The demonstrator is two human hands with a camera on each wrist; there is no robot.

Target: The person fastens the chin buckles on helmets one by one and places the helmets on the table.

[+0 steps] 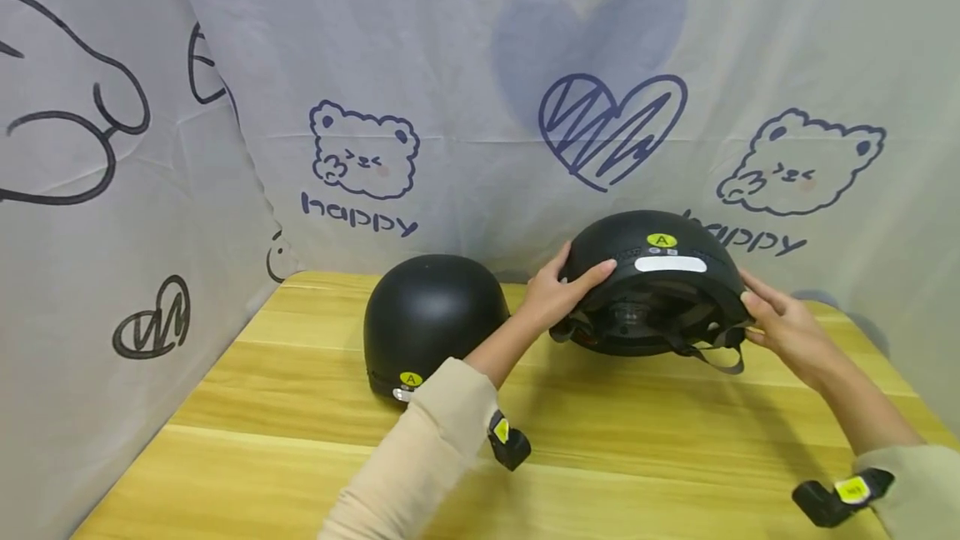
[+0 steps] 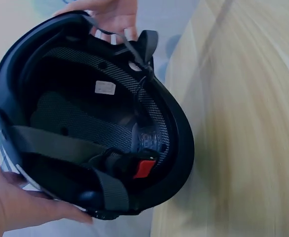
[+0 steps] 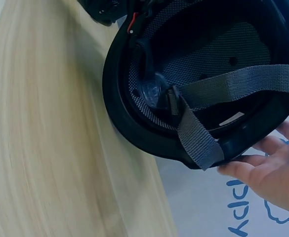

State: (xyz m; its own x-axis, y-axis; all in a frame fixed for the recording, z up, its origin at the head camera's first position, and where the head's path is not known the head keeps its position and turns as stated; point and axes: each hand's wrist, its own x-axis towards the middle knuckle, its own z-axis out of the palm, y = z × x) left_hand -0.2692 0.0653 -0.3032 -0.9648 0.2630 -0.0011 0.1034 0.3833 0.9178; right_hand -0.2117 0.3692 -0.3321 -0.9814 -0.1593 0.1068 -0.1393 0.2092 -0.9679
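Both hands hold a black helmet (image 1: pixel 637 248) tilted up over the back right of the table, its hollow inside facing the person. My left hand (image 1: pixel 553 294) grips its left side, thumb on the front near the white strip (image 1: pixel 670 264). On the opposite side, my right hand (image 1: pixel 787 325) grips the rim with thumb and fingers. Grey chin straps (image 3: pixel 253 84) cross the opening in the right wrist view. A red buckle piece (image 2: pixel 144 168) shows inside in the left wrist view. A second black helmet (image 1: pixel 431 315) rests dome up on the table, left of the held one.
The wooden table (image 1: pixel 300 440) has its back edge against a white curtain (image 1: pixel 465 107) printed with bears and hearts. Another curtain (image 1: pixel 135 248) hangs along the left side. The left forearm passes close in front of the second helmet.
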